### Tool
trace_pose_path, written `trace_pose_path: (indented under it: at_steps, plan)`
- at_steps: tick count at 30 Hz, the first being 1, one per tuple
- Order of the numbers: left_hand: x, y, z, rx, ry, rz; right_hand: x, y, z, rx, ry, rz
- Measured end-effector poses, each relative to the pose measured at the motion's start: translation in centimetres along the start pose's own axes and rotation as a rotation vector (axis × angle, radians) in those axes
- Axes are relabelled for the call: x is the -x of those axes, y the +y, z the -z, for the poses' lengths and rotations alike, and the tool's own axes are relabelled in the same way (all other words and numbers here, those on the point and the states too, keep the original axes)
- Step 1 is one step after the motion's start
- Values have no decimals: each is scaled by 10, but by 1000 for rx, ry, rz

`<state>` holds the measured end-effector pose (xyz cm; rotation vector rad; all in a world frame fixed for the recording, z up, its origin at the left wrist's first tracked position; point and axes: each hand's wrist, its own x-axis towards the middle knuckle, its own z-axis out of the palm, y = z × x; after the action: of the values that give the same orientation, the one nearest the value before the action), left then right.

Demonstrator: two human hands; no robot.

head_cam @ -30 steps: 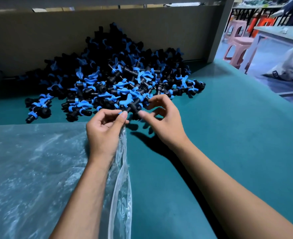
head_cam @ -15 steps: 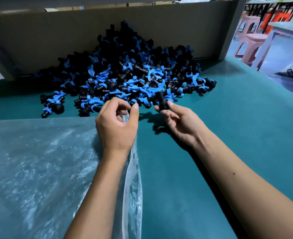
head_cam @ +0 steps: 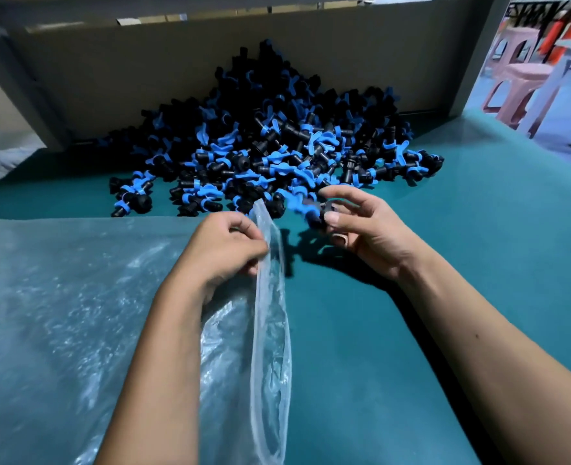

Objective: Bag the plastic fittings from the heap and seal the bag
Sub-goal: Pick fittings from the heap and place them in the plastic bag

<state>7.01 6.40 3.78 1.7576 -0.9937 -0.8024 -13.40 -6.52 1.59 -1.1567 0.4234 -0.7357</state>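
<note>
Head view: heap [head_cam: 270, 142] of black-and-blue fittings on teal counter [head_cam: 478, 229], against cardboard wall [head_cam: 143, 68]. Left hand [head_cam: 223, 250], fingers curled, pinches rim of clear bag [head_cam: 270, 330] (mouth gaping). Right hand [head_cam: 368, 229] grips one fitting [head_cam: 314, 213], just beside heap's near edge.

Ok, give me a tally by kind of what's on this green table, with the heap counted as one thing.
Heap of black and blue fittings: 1
Fitting held in the right hand, blurred: 1
Clear bag pinched open by the left hand, mouth toward the heap: 1
Plastic sheet under the left arm: 1
Total: 4
</note>
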Motion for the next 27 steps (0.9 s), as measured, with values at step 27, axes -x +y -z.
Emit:
trace_pose_path:
  at_steps: [27]
  plan:
    - [0, 16, -2, 665, 119, -384, -22, 16, -60, 584, 324, 241]
